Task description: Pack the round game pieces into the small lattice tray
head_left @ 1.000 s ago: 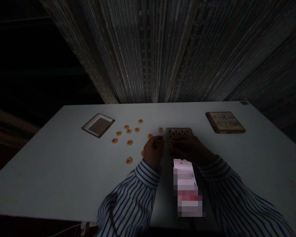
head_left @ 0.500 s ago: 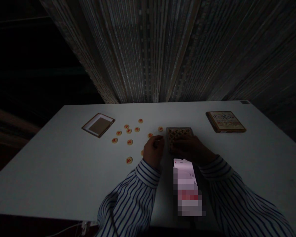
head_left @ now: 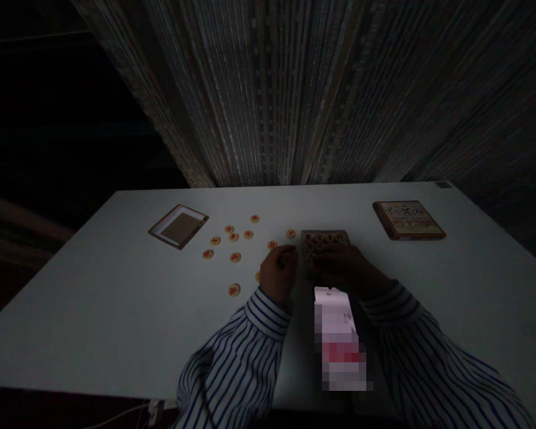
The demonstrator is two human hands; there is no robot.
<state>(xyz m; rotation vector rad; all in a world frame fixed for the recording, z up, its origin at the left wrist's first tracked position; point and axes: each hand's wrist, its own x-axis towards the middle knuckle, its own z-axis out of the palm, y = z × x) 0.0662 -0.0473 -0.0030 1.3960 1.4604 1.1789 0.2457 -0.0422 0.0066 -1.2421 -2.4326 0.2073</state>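
Observation:
My left hand (head_left: 279, 271) is closed above the table just left of the box; what its curled fingers hold, if anything, is too dark to make out. Over the lower right part of an open box of round pieces (head_left: 315, 238) lies my right hand (head_left: 343, 265), its fingertips among the pieces and hard to tell apart. Rows of dark-marked pieces show along the box's far side. Several loose round pieces with red characters, such as one piece (head_left: 235, 257), lie flat to the left. Another piece (head_left: 258, 276) is partly hidden by my left hand.
A lit phone (head_left: 335, 316), partly pixelated, lies below the box between my forearms. On the white table (head_left: 116, 310) are an open shallow box or lid (head_left: 178, 226) at left and a closed printed box (head_left: 411, 220) at right. Curtains (head_left: 272, 95) hang behind.
My right hand has shifted very slightly at the box. My left hand and the loose pieces stay where they were.

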